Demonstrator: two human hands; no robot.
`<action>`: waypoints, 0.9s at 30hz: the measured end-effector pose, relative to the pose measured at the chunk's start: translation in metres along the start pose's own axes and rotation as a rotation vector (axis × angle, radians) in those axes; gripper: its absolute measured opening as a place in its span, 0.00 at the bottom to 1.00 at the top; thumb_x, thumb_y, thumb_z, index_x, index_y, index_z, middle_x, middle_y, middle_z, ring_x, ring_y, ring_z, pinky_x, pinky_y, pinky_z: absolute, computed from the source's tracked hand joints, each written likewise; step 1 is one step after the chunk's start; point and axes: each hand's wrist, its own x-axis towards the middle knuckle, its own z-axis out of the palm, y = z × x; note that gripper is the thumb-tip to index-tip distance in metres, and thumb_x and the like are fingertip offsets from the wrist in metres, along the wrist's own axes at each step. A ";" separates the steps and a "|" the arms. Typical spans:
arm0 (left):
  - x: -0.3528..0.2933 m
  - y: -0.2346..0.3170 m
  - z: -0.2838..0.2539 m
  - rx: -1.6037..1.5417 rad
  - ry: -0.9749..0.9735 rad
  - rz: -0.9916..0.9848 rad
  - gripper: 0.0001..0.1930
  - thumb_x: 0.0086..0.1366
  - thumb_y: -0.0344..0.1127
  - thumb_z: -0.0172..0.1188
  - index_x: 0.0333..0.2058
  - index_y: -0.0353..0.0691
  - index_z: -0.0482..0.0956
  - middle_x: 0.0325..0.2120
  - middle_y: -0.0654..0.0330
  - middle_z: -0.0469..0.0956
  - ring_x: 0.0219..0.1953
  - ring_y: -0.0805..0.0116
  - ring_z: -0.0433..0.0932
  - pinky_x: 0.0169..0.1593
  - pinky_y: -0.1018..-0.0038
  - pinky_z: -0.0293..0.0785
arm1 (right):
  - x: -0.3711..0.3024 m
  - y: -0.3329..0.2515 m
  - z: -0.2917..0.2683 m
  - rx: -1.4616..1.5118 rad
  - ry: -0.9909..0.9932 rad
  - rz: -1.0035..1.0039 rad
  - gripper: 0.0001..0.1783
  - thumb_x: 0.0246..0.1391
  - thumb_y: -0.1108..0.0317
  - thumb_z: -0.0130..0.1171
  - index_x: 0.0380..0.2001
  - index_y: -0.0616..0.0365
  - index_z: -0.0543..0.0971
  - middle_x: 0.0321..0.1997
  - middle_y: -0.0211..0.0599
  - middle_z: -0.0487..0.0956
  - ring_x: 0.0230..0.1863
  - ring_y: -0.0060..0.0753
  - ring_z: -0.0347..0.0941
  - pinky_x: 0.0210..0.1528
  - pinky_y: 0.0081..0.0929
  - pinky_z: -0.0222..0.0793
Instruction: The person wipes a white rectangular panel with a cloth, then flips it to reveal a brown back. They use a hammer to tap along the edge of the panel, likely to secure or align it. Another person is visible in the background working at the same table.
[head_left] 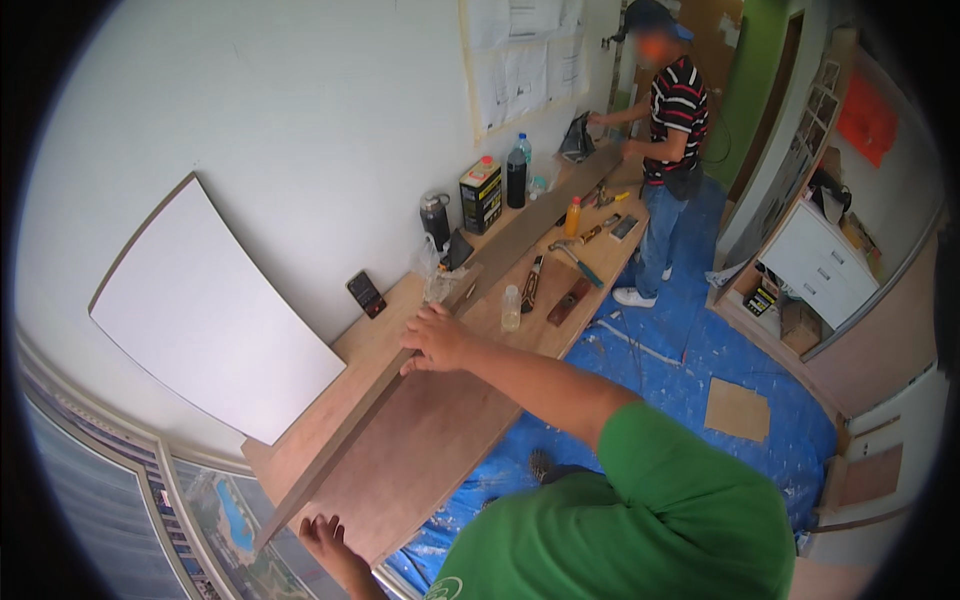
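Note:
A long, narrow wooden board (338, 442) runs diagonally over the plywood worktable (440, 435), its near end reaching past the table's left end. My right hand (437, 338) grips this board partway along, thumb and fingers over its edges. My left hand (332, 545) is beside the board's near end, fingers apart and slightly curled, holding nothing; whether a fingertip touches the wood I cannot tell. Beyond my right hand, a wider grey-brown board (540, 215) stretches along the table to a co-worker (675, 120), whose hands are at its far end. Whether both boards are joined is unclear.
On the table are a clear bottle (511, 308), a hammer (577, 262), a handsaw-like tool (532, 285), a wooden plane-like block (569, 301) and a phone (366, 294). A white panel (215, 320) leans on the wall. Blue sheeting (640, 385) covers the floor.

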 end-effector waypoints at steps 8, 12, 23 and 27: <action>0.036 0.084 0.087 0.844 -0.258 1.192 0.27 0.60 0.36 0.71 0.57 0.38 0.76 0.58 0.48 0.76 0.65 0.42 0.69 0.69 0.50 0.62 | 0.042 0.001 -0.001 0.014 -0.084 0.049 0.28 0.53 0.33 0.64 0.38 0.46 0.83 0.51 0.37 0.79 0.62 0.49 0.68 0.72 0.61 0.49; 0.076 0.097 0.127 1.208 -0.238 1.175 0.30 0.63 0.54 0.67 0.58 0.44 0.76 0.60 0.57 0.76 0.66 0.55 0.69 0.73 0.51 0.54 | 0.051 -0.016 -0.005 -0.199 0.155 0.178 0.31 0.55 0.42 0.67 0.57 0.46 0.80 0.63 0.46 0.73 0.70 0.56 0.61 0.74 0.62 0.50; 0.110 0.095 0.147 1.251 -0.202 0.960 0.24 0.68 0.61 0.59 0.30 0.43 0.78 0.28 0.62 0.81 0.36 0.60 0.80 0.48 0.62 0.68 | -0.208 0.094 -0.015 0.285 -0.518 0.803 0.07 0.58 0.70 0.56 0.35 0.59 0.82 0.31 0.45 0.83 0.35 0.39 0.79 0.40 0.37 0.74; 0.127 0.126 0.162 1.426 -0.336 0.682 0.32 0.65 0.70 0.56 0.34 0.42 0.83 0.28 0.57 0.84 0.35 0.58 0.84 0.44 0.61 0.77 | -0.349 0.111 0.013 0.613 -0.580 1.095 0.10 0.57 0.72 0.52 0.31 0.53 0.84 0.29 0.38 0.82 0.33 0.36 0.78 0.35 0.36 0.73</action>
